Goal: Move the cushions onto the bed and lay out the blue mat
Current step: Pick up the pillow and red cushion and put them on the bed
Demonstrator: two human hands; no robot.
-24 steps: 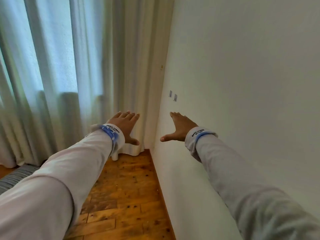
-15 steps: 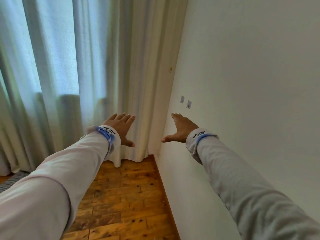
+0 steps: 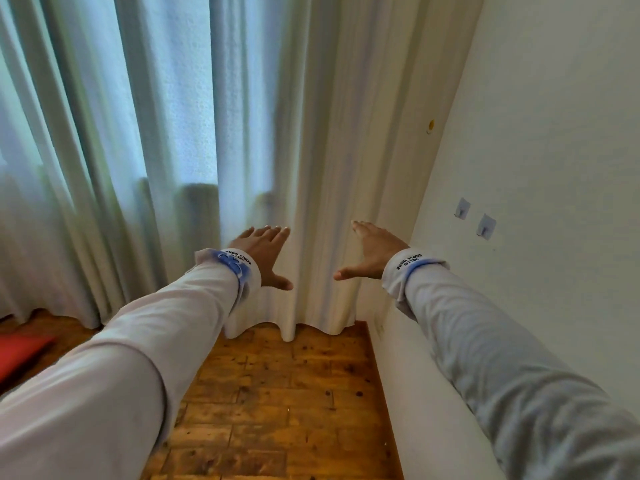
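Both my arms reach forward in pale long sleeves with blue wristbands. My left hand is flat with fingers spread and holds nothing. My right hand is also spread and empty, thumb pointing left. Both hover in front of the curtain, above the floor. A red cushion shows partly at the left edge on the floor, far from both hands. No bed and no blue mat are in view.
Long pale curtains hang to the wooden plank floor straight ahead. A white wall runs along the right, with two small hooks on it and a white skirting at its foot.
The view has swung left: the wall takes less of the frame, the curtain fills more, and the red cushion has appeared at the left edge. Both hands stay spread and empty.
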